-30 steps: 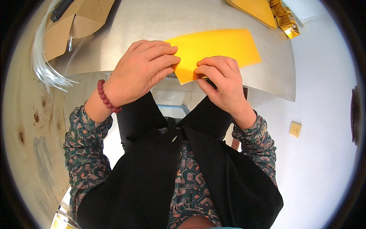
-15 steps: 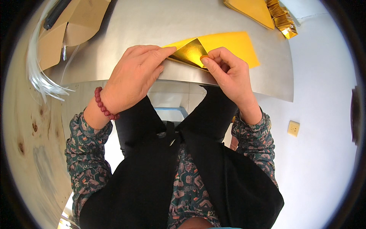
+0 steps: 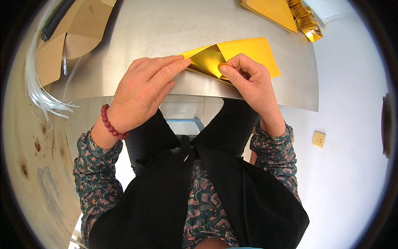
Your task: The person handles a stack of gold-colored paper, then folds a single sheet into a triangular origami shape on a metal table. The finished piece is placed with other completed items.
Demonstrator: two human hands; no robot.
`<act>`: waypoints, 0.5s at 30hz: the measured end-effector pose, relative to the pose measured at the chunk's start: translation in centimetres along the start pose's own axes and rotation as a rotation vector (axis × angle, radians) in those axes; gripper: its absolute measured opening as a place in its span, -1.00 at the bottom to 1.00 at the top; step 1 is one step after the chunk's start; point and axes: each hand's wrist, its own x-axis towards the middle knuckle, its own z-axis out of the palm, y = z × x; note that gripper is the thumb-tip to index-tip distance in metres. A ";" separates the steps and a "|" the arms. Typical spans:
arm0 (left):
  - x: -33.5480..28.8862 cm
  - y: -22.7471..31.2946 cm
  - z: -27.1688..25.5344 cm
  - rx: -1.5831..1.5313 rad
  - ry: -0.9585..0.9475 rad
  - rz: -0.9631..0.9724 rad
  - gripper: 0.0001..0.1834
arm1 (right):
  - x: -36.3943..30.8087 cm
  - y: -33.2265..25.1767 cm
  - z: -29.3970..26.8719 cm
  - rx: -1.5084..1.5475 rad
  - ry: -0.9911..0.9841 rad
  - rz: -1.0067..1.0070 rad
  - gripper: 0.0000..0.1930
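Observation:
A sheet of yellow paper (image 3: 253, 56) lies near the front edge of the metal table, with shiny gold showing on a raised, curling flap (image 3: 209, 60) at its left part. My right hand (image 3: 253, 81) pinches the lower right edge of that flap between thumb and fingers. Something small and orange (image 3: 222, 65), perhaps a finger cover, shows at the pinch. Stretched out, the fingers of my left hand (image 3: 143, 87) rest their tips on the paper's left end. A dark red bead bracelet (image 3: 108, 122) circles my left wrist.
A stack of yellow sheets (image 3: 271, 14) lies at the table's far right, beside a row of folded gold foil pieces (image 3: 306, 20). At the far left are a brown cardboard box (image 3: 85, 31), a black rod-like object (image 3: 58, 18) and a bundle of clear strands (image 3: 37, 89).
The gold flap has curled more and its right lower edge sits slightly lower, with my right hand still pinching it. My left fingers have straightened a little. The whole view has shifted slightly.

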 end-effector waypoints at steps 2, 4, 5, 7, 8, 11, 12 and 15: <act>0.0 0.0 0.0 0.012 -0.009 0.009 -0.44 | 0.0 0.0 0.0 0.027 0.003 -0.009 -0.80; -0.1 0.0 0.0 0.015 -0.012 0.009 -0.43 | 0.0 0.1 -0.1 0.043 -0.005 -0.019 -0.81; -0.1 0.0 0.0 0.014 -0.010 0.005 -0.43 | 0.0 0.1 -0.1 0.053 -0.007 -0.021 -0.81; -0.1 0.0 0.0 0.006 -0.006 -0.002 -0.42 | 0.0 0.2 -0.1 0.053 -0.009 -0.027 -0.82; -0.1 0.0 0.1 0.002 -0.006 -0.008 -0.42 | 0.0 0.2 -0.2 0.065 -0.014 -0.038 -0.82; -0.1 -0.1 0.0 -0.002 -0.015 -0.024 -0.41 | 0.1 0.3 -0.1 0.079 -0.018 -0.030 -0.82; -0.1 -0.1 -0.1 -0.001 -0.021 -0.030 -0.41 | 0.1 0.3 -0.1 0.075 -0.020 -0.034 -0.82; 0.1 -0.1 -0.1 0.014 -0.001 0.013 -0.40 | -0.1 0.1 -0.2 0.053 -0.023 -0.024 -0.84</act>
